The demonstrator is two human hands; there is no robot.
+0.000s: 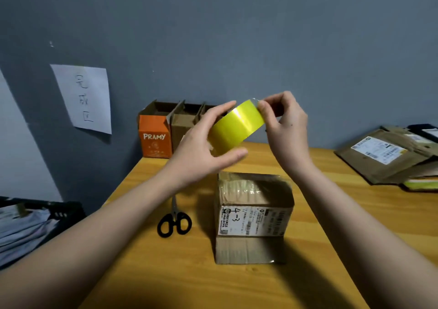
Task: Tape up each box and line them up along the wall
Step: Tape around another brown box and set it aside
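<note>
2 hands [199,152] hold 1 tape roll [237,128] (yellow) above 1 box [253,216].

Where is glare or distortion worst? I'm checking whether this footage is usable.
Head view: glare streaks the yellow tape roll; the box throws a shadow to its right on the table; wide-angle stretch enlarges the forearms near the lower corners.
</note>
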